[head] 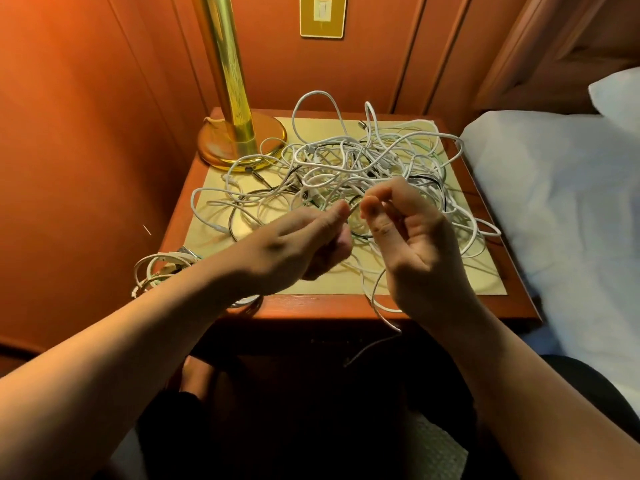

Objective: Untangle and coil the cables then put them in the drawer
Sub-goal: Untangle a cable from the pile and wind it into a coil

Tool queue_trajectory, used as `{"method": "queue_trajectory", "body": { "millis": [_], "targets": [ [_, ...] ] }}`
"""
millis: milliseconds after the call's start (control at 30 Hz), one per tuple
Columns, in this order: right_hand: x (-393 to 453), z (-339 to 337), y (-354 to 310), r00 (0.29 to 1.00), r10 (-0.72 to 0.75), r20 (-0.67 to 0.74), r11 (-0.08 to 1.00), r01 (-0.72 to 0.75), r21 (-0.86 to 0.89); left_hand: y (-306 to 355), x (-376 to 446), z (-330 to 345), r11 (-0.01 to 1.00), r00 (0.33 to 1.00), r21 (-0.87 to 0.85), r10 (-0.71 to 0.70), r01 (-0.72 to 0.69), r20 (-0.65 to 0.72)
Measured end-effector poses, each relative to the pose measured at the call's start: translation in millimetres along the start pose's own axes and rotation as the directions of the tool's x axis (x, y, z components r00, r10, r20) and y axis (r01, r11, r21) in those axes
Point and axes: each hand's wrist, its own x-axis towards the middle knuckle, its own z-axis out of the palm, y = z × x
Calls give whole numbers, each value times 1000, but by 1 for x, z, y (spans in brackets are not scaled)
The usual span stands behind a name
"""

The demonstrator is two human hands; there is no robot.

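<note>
Tangle of white and black cables (349, 174) sits on the nightstand (311, 304), beside the brass lamp base (242, 143). My left hand (294, 244) pinches a thin cable strand, fingers curled tight; my right hand (412, 237) is curled too, fingertips pinching the same strand near the left. A coiled cable (156, 268) lies at the table's left edge; I can't see the drawer. Best bet: follow one strand to its plug, feed it through loops, no yanking.

We see a tangle of white and black cables (360, 168) on the nightstand (311, 306), right of the brass lamp base (239, 143). Just in front of the lamp, our left hand (298, 244) and right hand (412, 244) each pinch a thin cable.
</note>
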Motion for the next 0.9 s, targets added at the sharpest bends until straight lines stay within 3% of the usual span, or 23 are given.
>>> {"method": "queue_trajectory", "body": {
  "millis": [133,200,300,400,500,600,667,733,800,900],
  "targets": [
    [6,1,3,996,86,15,976,-87,200,4,-2,10,889,982,-450,-6,91,187],
    [8,7,6,972,201,126,917,-231,324,4,-2,11,803,981,-588,22,97,193],
    [5,19,12,850,369,376,836,-480,264,6,-1,13,665,997,-743,-14,68,79],
    [2,20,13,763,432,481,848,-525,71,6,2,10,570,987,-820,-102,-44,-124],
    [0,20,9,769,374,519,915,-399,-68,0,5,3,765,942,-626,-79,-151,-325],
    [-2,21,3,857,323,403,941,-335,-42,-6,3,-6,980,910,-101,117,-170,-397],
    [-2,19,-2,924,234,302,959,-270,82,-8,-1,-11,947,916,306,206,-97,-344],
    [-3,16,-5,960,173,222,961,-214,177,-9,-4,-17,860,948,511,158,5,-276],
    [-2,11,-7,979,148,143,966,-174,191,-9,-6,-18,895,981,442,38,51,-189],
    [-1,7,-3,987,156,39,970,-160,182,-5,-4,-13,997,999,70,-31,33,-33]
  ]
}}
